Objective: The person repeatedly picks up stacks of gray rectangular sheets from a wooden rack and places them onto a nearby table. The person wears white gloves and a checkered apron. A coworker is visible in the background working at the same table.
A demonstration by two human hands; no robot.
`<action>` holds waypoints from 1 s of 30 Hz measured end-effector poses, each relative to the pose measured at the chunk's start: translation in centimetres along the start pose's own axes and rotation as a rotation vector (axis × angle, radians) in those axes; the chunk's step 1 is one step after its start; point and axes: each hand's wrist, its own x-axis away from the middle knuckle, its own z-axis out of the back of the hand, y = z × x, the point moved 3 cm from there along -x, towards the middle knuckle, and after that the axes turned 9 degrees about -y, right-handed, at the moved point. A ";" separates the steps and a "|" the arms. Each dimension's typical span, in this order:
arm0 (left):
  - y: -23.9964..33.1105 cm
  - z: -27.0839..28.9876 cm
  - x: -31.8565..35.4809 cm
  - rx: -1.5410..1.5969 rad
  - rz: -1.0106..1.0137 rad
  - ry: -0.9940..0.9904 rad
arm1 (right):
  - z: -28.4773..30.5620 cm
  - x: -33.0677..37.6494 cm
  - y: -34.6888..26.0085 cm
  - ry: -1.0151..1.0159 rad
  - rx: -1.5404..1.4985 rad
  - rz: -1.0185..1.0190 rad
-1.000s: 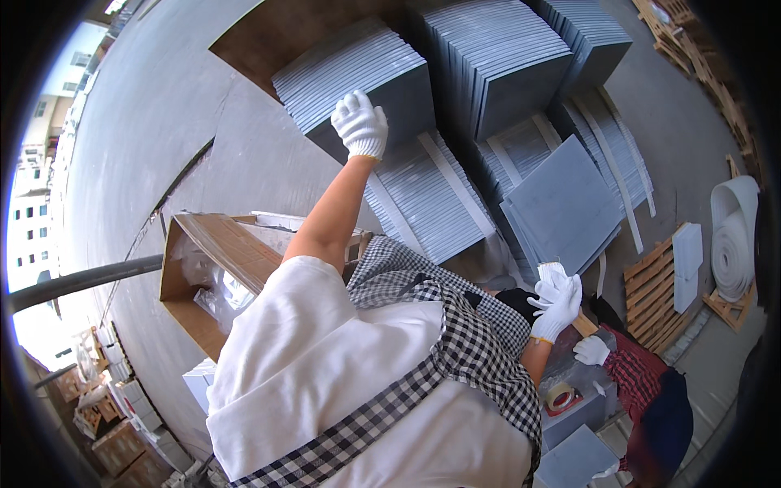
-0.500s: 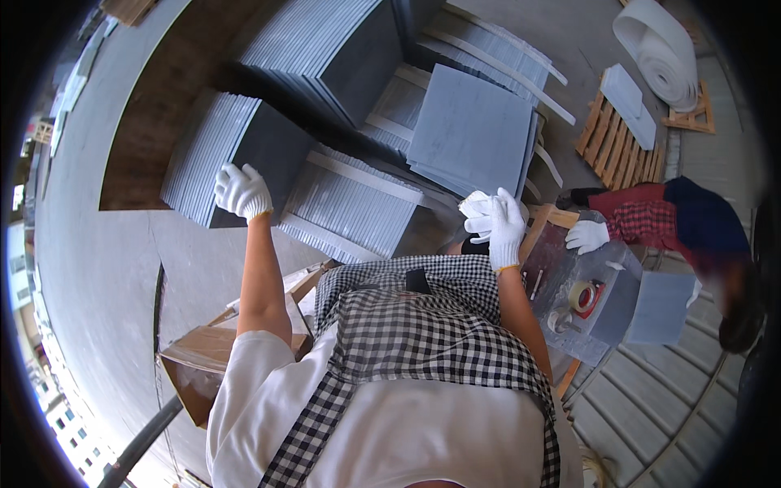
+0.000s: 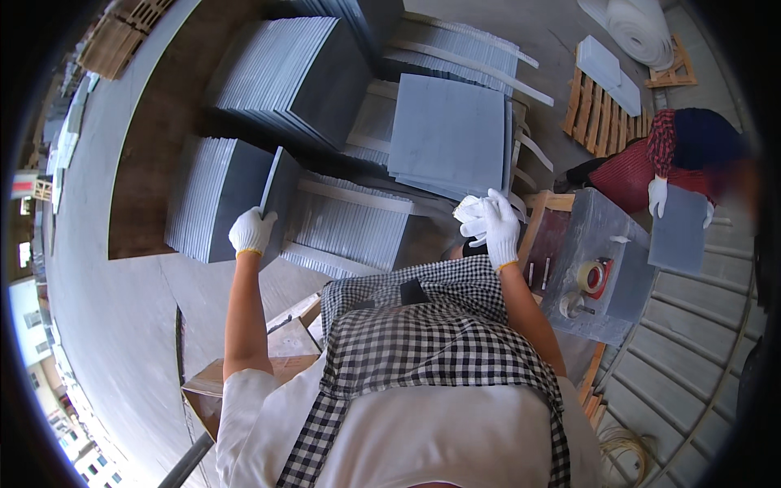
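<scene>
My left hand (image 3: 250, 231), in a white glove, grips the edge of a grey square tile (image 3: 279, 195) that tilts out from an upright row of grey tiles (image 3: 210, 199). My right hand (image 3: 493, 224), also white-gloved, is raised in front of my chest and holds a crumpled white rag (image 3: 467, 210). Just beyond it lies a flat stack of grey tiles (image 3: 450, 134). More banded tile packs (image 3: 351, 226) lie between my two hands.
A co-worker (image 3: 675, 154) at the right holds a grey tile (image 3: 677, 238) with gloved hands. A grey block (image 3: 598, 272) by my right arm carries a tape roll (image 3: 595, 276). A cardboard box (image 3: 244, 382) sits at my lower left. Wooden pallets (image 3: 598, 106) and white foam rolls (image 3: 643, 28) lie farther off.
The view has swung across the tile stacks. My left hand went from resting on top of a tile pack to gripping one tile's edge and tilting it out. My right hand stays raised.
</scene>
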 end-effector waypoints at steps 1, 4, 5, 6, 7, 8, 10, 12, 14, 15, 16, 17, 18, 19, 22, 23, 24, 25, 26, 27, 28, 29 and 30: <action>0.7 -0.3 -0.1 -0.034 -0.059 -0.034 | 0.1 0.2 -0.1 0.017 -0.001 -0.003; 0.2 -1.6 -0.3 -0.018 -0.110 0.005 | 0.3 1.2 -1.6 0.041 -0.118 -0.054; 0.4 -1.1 -0.2 -0.011 -0.151 0.014 | 0.7 1.4 -2.0 0.049 -0.172 -0.079; 0.3 -0.4 0.0 -0.007 -0.157 0.000 | 1.0 1.5 -1.9 0.059 -0.218 -0.088; 0.6 0.6 0.0 0.001 -0.162 -0.013 | 1.5 1.5 -1.8 0.068 -0.261 -0.095; 1.5 1.8 0.5 0.028 -0.168 -0.023 | 1.9 1.6 -1.6 0.077 -0.319 -0.117; 3.1 4.6 1.9 0.082 -0.166 -0.046 | 2.6 1.6 -1.6 0.105 -0.460 -0.166; 4.3 6.5 2.4 0.332 -0.156 -0.097 | 3.1 1.7 -1.3 0.123 -0.543 -0.188; 6.9 9.2 4.3 0.506 -0.131 -0.182 | 3.4 2.2 -1.5 0.125 -0.622 -0.231; 8.5 10.4 5.3 0.619 -0.180 -0.208 | 3.4 2.4 -1.7 0.120 -0.659 -0.256; 10.3 11.4 5.9 0.729 -0.238 -0.239 | 3.4 2.0 -0.3 0.138 -0.738 -0.228; 11.8 12.3 6.4 0.841 -0.290 -0.263 | 3.6 2.1 -0.4 0.152 -0.759 -0.243; 13.3 13.1 6.5 0.834 -0.278 -0.288 | 3.6 2.2 -0.6 0.182 -0.769 -0.248; 14.8 13.5 6.4 0.864 -0.297 -0.269 | 3.6 2.2 -0.6 0.214 -0.782 -0.249; 20.0 13.0 5.3 0.984 -0.365 -0.262 | 4.5 1.9 0.4 0.220 -0.874 -0.183; 21.6 12.7 4.5 1.041 -0.387 -0.280 | 5.0 2.0 0.2 0.230 -0.869 -0.179; 23.0 11.9 3.0 1.070 -0.347 -0.310 | 5.7 2.2 -0.1 0.242 -0.865 -0.176; 24.9 11.5 2.0 1.159 -0.341 -0.384 | 5.8 2.8 -0.7 0.270 -0.858 -0.180; 27.1 10.6 1.4 1.230 -0.340 -0.419 | 6.4 2.8 -0.6 0.315 -0.874 -0.151; 29.3 9.5 0.7 1.300 -0.339 -0.453 | 7.0 2.7 -0.4 0.329 -0.860 -0.144; 31.0 8.4 -0.1 1.306 -0.354 -0.441 | 7.6 2.9 -0.5 0.343 -0.844 -0.138; 32.5 7.2 -0.8 1.311 -0.365 -0.432 | 8.2 3.2 -0.9 0.359 -0.828 -0.138; 33.9 6.2 -1.3 1.344 -0.360 -0.425 | 8.7 3.3 -1.4 0.373 -0.797 -0.153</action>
